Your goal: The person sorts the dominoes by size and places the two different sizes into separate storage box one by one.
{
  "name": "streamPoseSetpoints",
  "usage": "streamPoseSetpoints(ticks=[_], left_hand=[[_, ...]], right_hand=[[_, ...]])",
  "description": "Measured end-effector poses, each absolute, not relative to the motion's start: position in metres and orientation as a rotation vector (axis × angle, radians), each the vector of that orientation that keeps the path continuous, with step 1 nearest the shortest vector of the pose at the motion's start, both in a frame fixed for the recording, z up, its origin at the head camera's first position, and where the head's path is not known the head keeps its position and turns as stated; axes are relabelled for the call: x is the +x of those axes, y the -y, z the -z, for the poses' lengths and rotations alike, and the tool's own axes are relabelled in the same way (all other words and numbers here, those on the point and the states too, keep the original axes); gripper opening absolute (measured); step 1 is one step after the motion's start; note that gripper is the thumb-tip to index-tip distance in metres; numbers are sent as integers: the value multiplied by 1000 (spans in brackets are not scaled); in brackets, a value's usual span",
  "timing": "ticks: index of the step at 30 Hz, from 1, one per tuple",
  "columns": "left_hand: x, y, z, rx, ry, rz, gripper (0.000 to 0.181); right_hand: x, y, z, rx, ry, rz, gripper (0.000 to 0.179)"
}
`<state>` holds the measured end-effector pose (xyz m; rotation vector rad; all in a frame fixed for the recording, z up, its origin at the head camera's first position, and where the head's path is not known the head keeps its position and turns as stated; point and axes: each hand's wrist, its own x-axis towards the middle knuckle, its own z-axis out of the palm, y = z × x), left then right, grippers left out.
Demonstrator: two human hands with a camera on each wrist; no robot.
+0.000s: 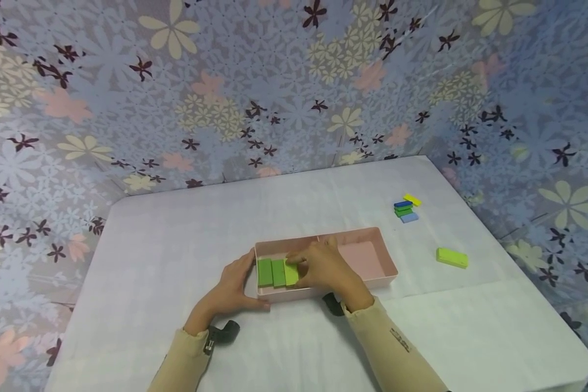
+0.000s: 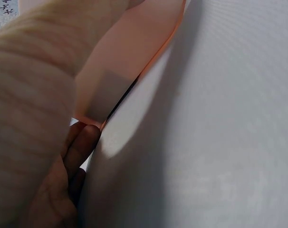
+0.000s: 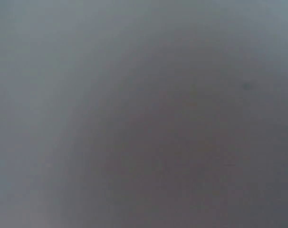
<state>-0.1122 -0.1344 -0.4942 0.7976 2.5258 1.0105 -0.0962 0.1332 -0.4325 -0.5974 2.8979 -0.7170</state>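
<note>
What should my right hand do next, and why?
Probably release the lime-green rectangular block and lift the right hand clear: it seems to pinch the block, which already sits beside two darker green rectangular blocks inside the open pink box, whose end the left hand touches.

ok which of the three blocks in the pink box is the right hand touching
The yellow-green block, rightmost of the three: the right hand touches it, while the two darker green blocks beside it are untouched.
</note>
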Motion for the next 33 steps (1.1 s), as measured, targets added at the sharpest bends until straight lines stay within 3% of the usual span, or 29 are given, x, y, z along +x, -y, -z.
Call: streamPoseSetpoints(ticks=[33], left_hand=[[-111,133,493,780,-2520,-1009,138]], right_hand=[[-98,-124,434,-659,-2921,557,51]])
